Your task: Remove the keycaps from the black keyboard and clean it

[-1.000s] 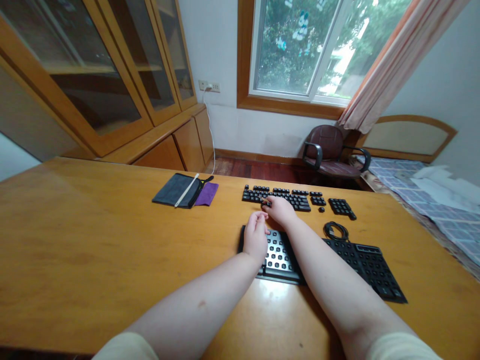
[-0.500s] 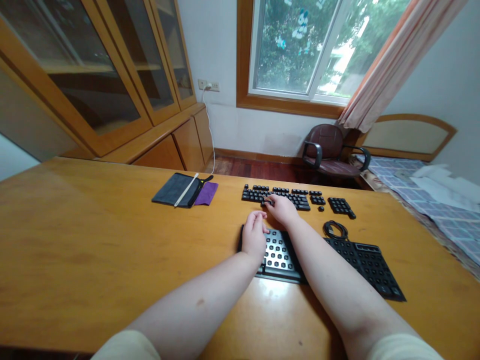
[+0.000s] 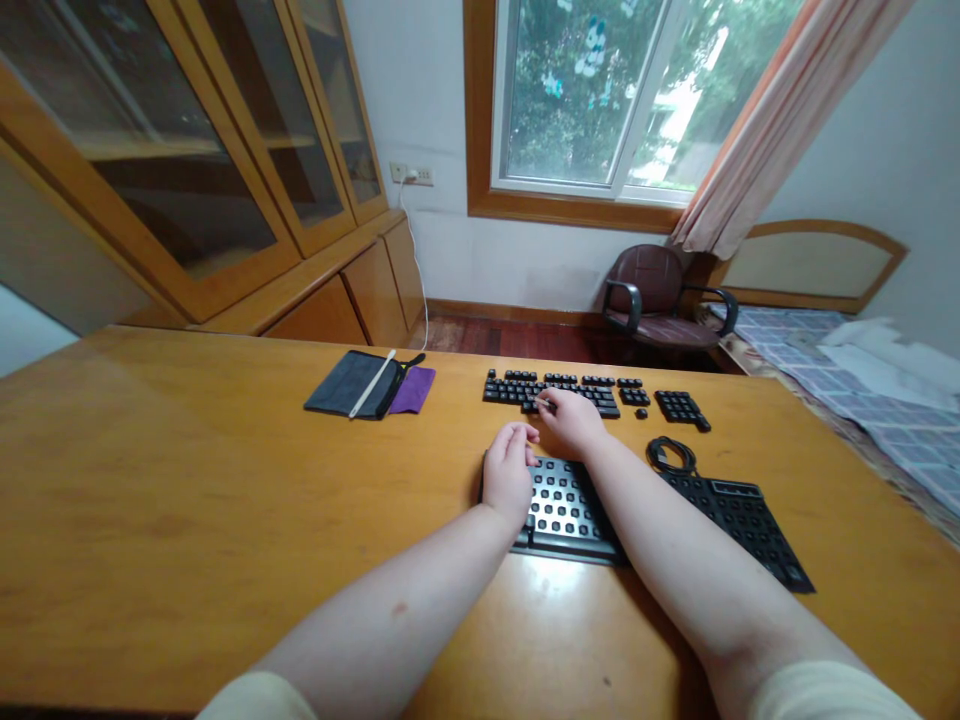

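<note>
Rows of loose black keycaps [image 3: 585,396] are laid out on the desk in the pattern of a keyboard. At their near edge is my right hand [image 3: 574,420], its fingertips pinched together among the lower keys; whatever is between them is too small to make out. My left hand [image 3: 510,475] is closed, fingers curled inward, over the left end of a keyboard base [image 3: 559,505] bared of most caps, its shiny plate dotted with dark switches. What the left fingers may hold is hidden. My right forearm covers part of the base.
Right of my forearm lie a dark panel with rows of small squares [image 3: 750,525] and a coiled black cable [image 3: 671,455]. A grey pouch [image 3: 345,385] with a pale stick [image 3: 373,385] on it and a purple cloth [image 3: 412,390] lie left. An armchair [image 3: 649,290] stands beyond the desk.
My right hand has shifted slightly right, its fingertips still by the lower keycaps. My left hand stays over the base. The whole view has moved a little.
</note>
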`<action>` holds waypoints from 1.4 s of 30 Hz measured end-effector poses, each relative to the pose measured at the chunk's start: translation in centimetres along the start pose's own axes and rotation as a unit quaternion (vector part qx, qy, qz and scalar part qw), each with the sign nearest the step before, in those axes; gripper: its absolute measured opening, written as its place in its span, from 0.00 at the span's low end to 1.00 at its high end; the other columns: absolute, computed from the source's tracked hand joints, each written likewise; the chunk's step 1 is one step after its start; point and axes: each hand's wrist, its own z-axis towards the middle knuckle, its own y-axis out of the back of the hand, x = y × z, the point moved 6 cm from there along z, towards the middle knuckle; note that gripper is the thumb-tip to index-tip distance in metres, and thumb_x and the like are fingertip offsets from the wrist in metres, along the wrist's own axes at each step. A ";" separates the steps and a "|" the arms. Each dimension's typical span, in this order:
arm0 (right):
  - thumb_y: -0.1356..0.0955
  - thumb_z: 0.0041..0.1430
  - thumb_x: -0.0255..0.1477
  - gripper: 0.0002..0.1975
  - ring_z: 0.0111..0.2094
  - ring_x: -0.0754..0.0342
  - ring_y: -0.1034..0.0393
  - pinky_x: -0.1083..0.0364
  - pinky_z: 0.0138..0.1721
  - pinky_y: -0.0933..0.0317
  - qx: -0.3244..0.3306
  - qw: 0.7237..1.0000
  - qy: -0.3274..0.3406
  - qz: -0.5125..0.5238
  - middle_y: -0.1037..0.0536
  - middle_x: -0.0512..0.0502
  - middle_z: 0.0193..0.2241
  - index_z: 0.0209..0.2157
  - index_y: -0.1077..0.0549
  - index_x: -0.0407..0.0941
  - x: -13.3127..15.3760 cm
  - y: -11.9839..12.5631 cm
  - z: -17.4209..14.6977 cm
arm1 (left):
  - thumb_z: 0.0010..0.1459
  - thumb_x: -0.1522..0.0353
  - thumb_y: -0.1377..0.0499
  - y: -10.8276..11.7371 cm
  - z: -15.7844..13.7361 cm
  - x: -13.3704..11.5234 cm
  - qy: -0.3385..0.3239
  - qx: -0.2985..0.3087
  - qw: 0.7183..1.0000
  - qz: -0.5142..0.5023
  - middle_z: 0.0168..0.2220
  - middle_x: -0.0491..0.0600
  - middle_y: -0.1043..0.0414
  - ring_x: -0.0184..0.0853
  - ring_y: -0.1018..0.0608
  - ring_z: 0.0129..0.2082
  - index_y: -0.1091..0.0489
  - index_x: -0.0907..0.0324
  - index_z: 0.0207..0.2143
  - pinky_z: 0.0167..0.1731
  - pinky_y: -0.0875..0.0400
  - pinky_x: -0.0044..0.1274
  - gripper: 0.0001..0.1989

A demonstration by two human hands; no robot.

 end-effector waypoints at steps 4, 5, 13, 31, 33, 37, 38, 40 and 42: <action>0.36 0.57 0.31 0.09 0.34 0.52 0.29 0.57 0.32 0.41 -0.007 1.000 0.013 -0.004 0.21 0.47 0.34 0.38 0.26 0.49 -1.4 0.4 -0.7 | 0.58 0.64 0.49 -0.1 0.1 0.3 0.019 0.005 1.000 -0.013 0.26 0.42 0.37 0.23 0.37 0.20 0.33 0.60 0.30 0.25 0.38 0.17 0.10; 0.36 0.57 0.31 0.09 0.35 0.52 0.29 0.57 0.33 0.41 -0.014 1.000 0.020 0.005 0.21 0.47 0.34 0.38 0.26 0.48 -1.8 0.6 -0.9 | 0.58 0.64 0.49 -0.2 0.1 0.3 0.022 0.013 1.000 -0.015 0.25 0.42 0.37 0.23 0.37 0.20 0.34 0.60 0.30 0.25 0.37 0.17 0.10; 0.43 0.64 0.36 0.20 0.34 0.53 0.31 0.55 0.37 0.40 -0.142 0.963 0.098 0.209 0.25 0.45 0.28 0.27 0.26 0.44 -0.9 6.2 -3.2 | 0.57 0.62 0.49 -2.1 -0.6 1.1 0.066 0.135 0.989 0.018 0.26 0.44 0.34 0.25 0.32 0.22 0.33 0.61 0.29 0.29 0.37 0.20 0.12; 0.38 0.61 0.41 0.20 0.22 0.57 0.33 0.58 0.27 0.42 0.031 0.937 0.278 0.207 0.26 0.48 0.18 0.23 0.27 0.44 4.7 3.3 -12.5 | 0.59 0.62 0.52 -2.5 -1.1 0.7 0.035 0.161 0.980 0.107 0.20 0.43 0.37 0.32 0.30 0.27 0.33 0.60 0.30 0.35 0.36 0.24 0.13; 0.35 0.59 0.40 0.18 0.23 0.57 0.34 0.57 0.27 0.43 0.030 0.926 0.330 0.180 0.27 0.48 0.18 0.22 0.27 0.44 5.2 3.5 -13.1 | 0.59 0.62 0.52 -2.6 -1.2 0.6 0.032 0.167 0.979 0.115 0.20 0.44 0.37 0.31 0.31 0.26 0.33 0.60 0.30 0.35 0.36 0.24 0.14; 0.33 0.58 0.36 0.14 0.21 0.58 0.36 0.56 0.26 0.46 -0.008 0.909 0.395 0.135 0.28 0.50 0.17 0.22 0.28 0.44 5.7 4.0 -14.1 | 0.60 0.61 0.52 -2.7 -1.5 0.5 0.029 0.175 0.975 0.132 0.21 0.44 0.36 0.31 0.31 0.26 0.33 0.60 0.30 0.33 0.36 0.24 0.14; 0.33 0.58 0.35 0.14 0.20 0.58 0.36 0.56 0.25 0.46 -0.022 0.905 0.401 0.138 0.28 0.50 0.16 0.22 0.28 0.44 5.7 4.2 -14.2 | 0.60 0.61 0.52 -2.7 -1.6 0.4 0.029 0.177 0.974 0.137 0.22 0.44 0.36 0.31 0.31 0.26 0.33 0.60 0.30 0.33 0.36 0.24 0.14; 0.33 0.59 0.33 0.12 0.20 0.58 0.35 0.57 0.26 0.45 -0.041 0.902 0.394 0.171 0.28 0.50 0.17 0.23 0.27 0.44 5.5 4.6 -14.3 | 0.60 0.60 0.53 -2.7 -1.7 0.4 0.025 0.185 0.971 0.148 0.22 0.44 0.36 0.31 0.31 0.26 0.32 0.60 0.30 0.32 0.36 0.23 0.15; 0.33 0.59 0.31 0.10 0.21 0.58 0.33 0.57 0.27 0.42 -0.055 0.909 0.346 0.227 0.26 0.49 0.19 0.25 0.26 0.44 4.8 5.1 -14.0 | 0.60 0.60 0.53 -2.8 -1.7 0.4 0.016 0.197 0.968 0.155 0.21 0.43 0.37 0.31 0.31 0.26 0.32 0.60 0.30 0.33 0.36 0.23 0.15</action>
